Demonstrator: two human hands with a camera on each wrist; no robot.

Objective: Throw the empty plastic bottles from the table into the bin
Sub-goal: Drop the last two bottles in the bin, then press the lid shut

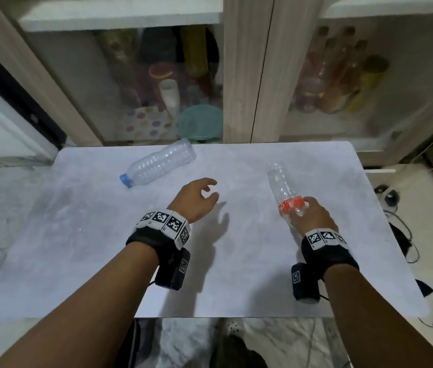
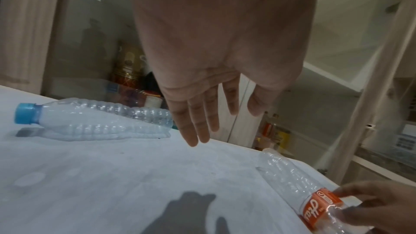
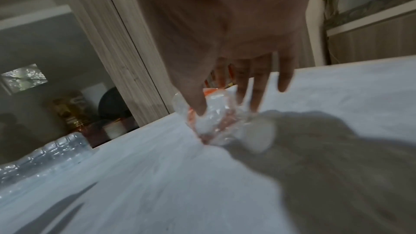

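— Both forearms reach in from the near edge, each wearing a black wrist strap with a checkered marker band. What sits furthest left?

— On the pale table [image 1: 77, 261], toward its far left, a clear ribbed bottle with a blue cap [image 1: 158, 164] lies on its side, cap pointing left and toward the near side, base toward the cabinet [image 1: 247, 75] behind.

— And the left hand [image 1: 196, 199]?

— It hovers above the middle of the table, palm down, fingers [image 2: 193, 127] loosely spread and relaxed, holding nothing. The wrist view shows it apart from the blue-capped bottle, with its shadow on the tabletop below.

— Further right?

— A clear bottle with an orange label [image 1: 285, 191] lies on the table, base pointing to the far side. The right hand [image 1: 313, 216] grasps it at the neck end, thumb and fingers [image 3: 258, 92] curled around the plastic just beside the label. Whether it is lifted off the surface, I cannot tell.

— The bin?

— I cannot see it in any view.
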